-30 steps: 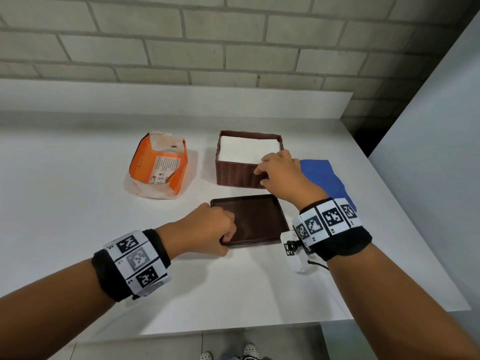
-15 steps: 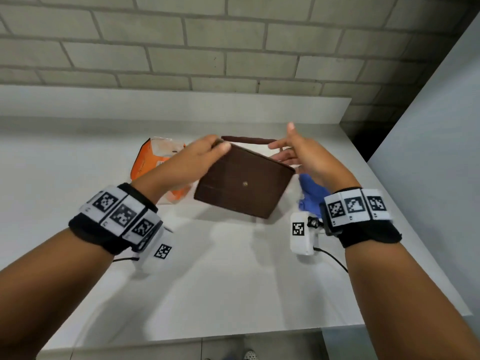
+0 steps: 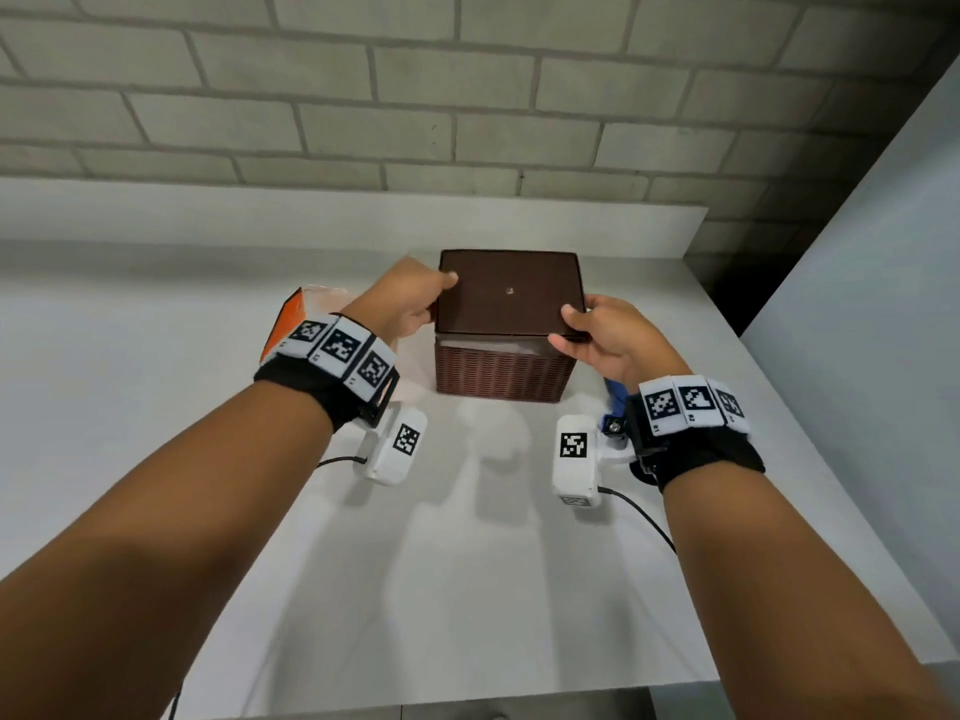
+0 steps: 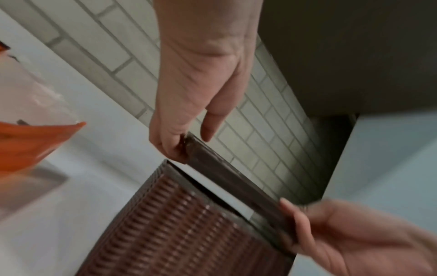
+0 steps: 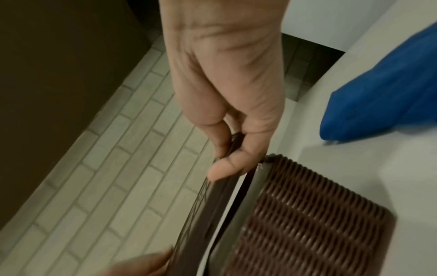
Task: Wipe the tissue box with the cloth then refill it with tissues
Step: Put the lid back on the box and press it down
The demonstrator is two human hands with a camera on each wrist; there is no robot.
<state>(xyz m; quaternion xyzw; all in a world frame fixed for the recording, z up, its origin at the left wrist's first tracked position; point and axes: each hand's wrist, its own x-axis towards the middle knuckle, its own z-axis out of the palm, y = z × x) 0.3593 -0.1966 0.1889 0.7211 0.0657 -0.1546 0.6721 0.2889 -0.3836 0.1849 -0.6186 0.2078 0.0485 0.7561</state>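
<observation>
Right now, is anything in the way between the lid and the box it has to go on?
Nothing visible blocks it. Both hands, left hand and right hand, hold the lid just above the box, with only an open gap between them. White tissues show inside, below the rim. The cloth and orange pack lie off to the sides.

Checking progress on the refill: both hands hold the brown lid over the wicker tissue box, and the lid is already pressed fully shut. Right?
Not quite. Both hands, left hand and right hand, do hold the lid over the tissue box, but both wrist views show a gap; it isn't shut.
</observation>
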